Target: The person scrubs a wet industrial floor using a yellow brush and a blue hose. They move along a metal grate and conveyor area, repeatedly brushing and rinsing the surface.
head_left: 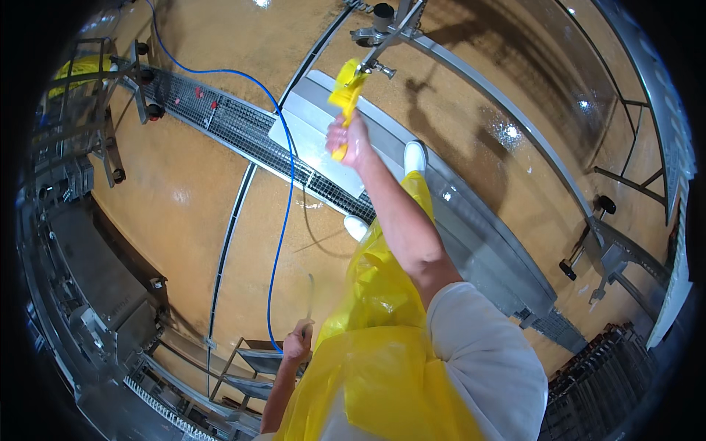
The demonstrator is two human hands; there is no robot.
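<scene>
My right hand (pixel 351 141) is closed round the handle of a yellow brush (pixel 343 95). The brush's head is up against or just beside a metal bar (pixel 382 48) with a small clamp-like fitting, part of a steel frame; whether they touch, I cannot tell. Lower down, my left hand (pixel 297 341) is closed on a thin, greyish, slightly curved rod (pixel 310 290), blurred and pointing away from me. A blue hose (pixel 273 272) comes down close to this hand; any join between it and the rod is hidden.
Long grey metal panels (pixel 323 140) lie by my white boots (pixel 415 156). A drain grate (pixel 243 125) crosses the wet tan floor (pixel 176 184), with red scraps on it. Wheeled metal racks (pixel 136 81) stand at left, steel machinery (pixel 110 272) at lower left. The large wheeled frame (pixel 507 125) spans the right.
</scene>
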